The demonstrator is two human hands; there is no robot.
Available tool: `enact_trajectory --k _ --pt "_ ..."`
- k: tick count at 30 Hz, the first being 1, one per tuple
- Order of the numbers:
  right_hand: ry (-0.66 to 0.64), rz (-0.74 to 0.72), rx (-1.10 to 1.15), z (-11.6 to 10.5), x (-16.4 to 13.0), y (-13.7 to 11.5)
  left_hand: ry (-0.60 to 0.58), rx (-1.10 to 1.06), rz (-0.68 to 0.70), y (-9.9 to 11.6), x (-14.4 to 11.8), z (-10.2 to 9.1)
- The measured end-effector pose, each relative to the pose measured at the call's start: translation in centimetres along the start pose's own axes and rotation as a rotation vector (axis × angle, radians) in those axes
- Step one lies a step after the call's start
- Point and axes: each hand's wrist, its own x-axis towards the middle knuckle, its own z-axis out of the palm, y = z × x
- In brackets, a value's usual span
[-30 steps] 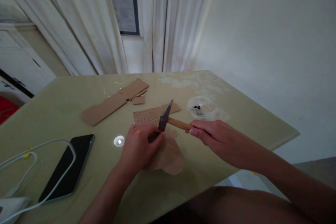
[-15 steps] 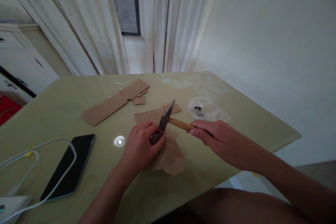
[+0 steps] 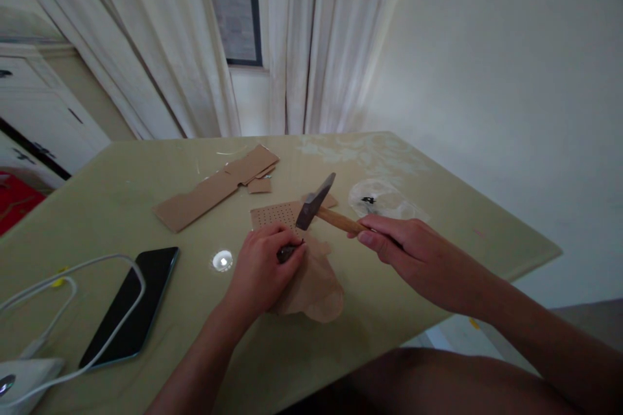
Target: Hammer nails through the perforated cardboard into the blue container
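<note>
My right hand (image 3: 409, 253) is closed around the wooden handle of a hammer (image 3: 315, 202). The dark metal head is raised just above my left hand (image 3: 270, 266). My left hand is closed, with a small dark tool (image 3: 287, 251) between thumb and forefinger. Most of that tool is hidden by the fingers, so its kind cannot be made out. Below and beside this hand lies a tan, curved-edged sheet (image 3: 316, 292), perhaps leather or paper. A cardboard piece with rows of small holes (image 3: 275, 214) lies just beyond the fingers.
Long cardboard strips (image 3: 214, 191) lie at the back left of the glossy table (image 3: 389, 311). A clear plastic bag (image 3: 394, 198) with small black pieces is at the right. A black phone (image 3: 131, 308) and a white cable (image 3: 139, 279) with a white box (image 3: 32, 379) occupy the left.
The hammer head has lifted up and slightly right, away from the dark tool. My left hand and the tan sheet stay in place.
</note>
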Motion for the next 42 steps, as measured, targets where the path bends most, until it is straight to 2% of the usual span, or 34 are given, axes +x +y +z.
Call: enact_trajectory --k 5,12,18,26,31,37,42 --pt "-0.07 0.027 -0.045 0.1 0.16 -0.03 -0.011 0.006 -0.012 0.13 0.08 -0.06" --pt "0.023 -0.007 -0.001 -0.13 0.09 0.13 0.008 -0.022 -0.005 -0.26 0.03 0.19" --pt "-0.094 0.01 -0.02 0.32 0.19 0.21 -0.013 -0.007 -0.014 -0.09 0.1 0.05" --pt "0.014 -0.012 -0.046 0.22 -0.02 0.14 -0.002 -0.016 -0.033 0.02 0.12 0.11" --pt "-0.048 0.004 -0.068 0.28 0.19 0.29 -0.002 -0.005 -0.031 0.05 0.17 0.19" --pt "0.053 -0.032 -0.076 0.17 -0.01 0.4 0.013 -0.021 -0.022 -0.17 0.13 0.26" --pt "-0.037 -0.024 -0.072 0.39 -0.03 0.35 0.001 0.007 -0.023 -0.23 0.13 0.2"
